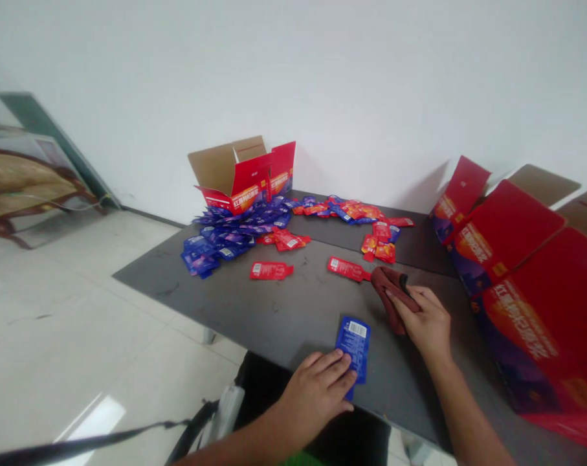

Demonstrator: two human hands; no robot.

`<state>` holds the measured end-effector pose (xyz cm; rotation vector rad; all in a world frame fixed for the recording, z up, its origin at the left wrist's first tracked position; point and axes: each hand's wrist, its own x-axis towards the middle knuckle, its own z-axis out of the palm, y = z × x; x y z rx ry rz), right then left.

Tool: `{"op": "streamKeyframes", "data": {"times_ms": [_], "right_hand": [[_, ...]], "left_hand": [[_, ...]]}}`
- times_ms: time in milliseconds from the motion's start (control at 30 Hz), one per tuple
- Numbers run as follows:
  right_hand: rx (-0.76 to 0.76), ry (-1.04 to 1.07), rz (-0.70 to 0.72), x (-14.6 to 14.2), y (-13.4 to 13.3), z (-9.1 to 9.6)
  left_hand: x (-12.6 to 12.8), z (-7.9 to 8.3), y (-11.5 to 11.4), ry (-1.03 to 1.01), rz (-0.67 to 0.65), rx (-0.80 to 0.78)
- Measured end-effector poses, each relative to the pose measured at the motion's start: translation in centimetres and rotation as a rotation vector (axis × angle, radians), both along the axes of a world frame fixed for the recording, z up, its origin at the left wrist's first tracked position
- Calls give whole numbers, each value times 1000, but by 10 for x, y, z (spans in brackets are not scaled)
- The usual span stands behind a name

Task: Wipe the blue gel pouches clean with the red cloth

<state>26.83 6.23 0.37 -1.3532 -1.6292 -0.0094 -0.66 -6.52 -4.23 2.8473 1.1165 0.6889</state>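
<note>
Head view: on a dark grey table point(293, 317), the left hand point(315, 395) lies flat with fingers spread, pressing a blue barcoded sachet point(351, 346) near the edge, while the right hand point(419, 320) pinches a crumpled reddish-brown cloth point(393, 298) just right of it.

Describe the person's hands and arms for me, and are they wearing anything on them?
The left hand and right hand are bare, with no gloves, and no ring or watch shows. The left forearm and right forearm are bare too, with no sleeve in view.
</note>
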Motion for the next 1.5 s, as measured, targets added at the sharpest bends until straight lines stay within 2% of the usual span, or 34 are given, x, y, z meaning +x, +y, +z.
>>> {"op": "streamKeyframes", "data": {"times_ms": [133,333,433,500,567,633,733,800,900,1033,1167,1333,1500], "right_hand": [[-18,19,12,2,0,-2],[-39,9,12,8,4,-8],[-68,-7,2,10,6,-12],[-83,-8,-6,12,8,-14],[-93,-1,-22,14,9,-16],[-105,4,-40,16,11,-17],[-131,-1,-57,18,12,-18],[-144,-2,-74,18,13,-18],[-156,2,-93,17,13,-18],[-164,-25,-82,16,12,-16],[-190,-60,-88,20,12,-15],[-245,-34,-129,23,13,-16],[-288,24,-131,21,12,-13]], "left_hand": [[-1,-6,5,4,-40,53],[4,-11,-8,-68,-14,119],[3,0,-8,-168,-60,61],[-3,14,-4,-267,-71,-11],[-16,33,4,-408,4,-73],[-38,53,16,-602,179,-122],[-89,75,40,-980,497,-234],[-132,83,59,-1190,566,-326],[-198,83,89,-1345,696,-271],[-272,71,124,-1402,855,-244],[-323,59,152,-1380,1004,-290],[-367,56,184,-1235,1145,-358],[-393,57,218,-1015,1212,-506]]}}
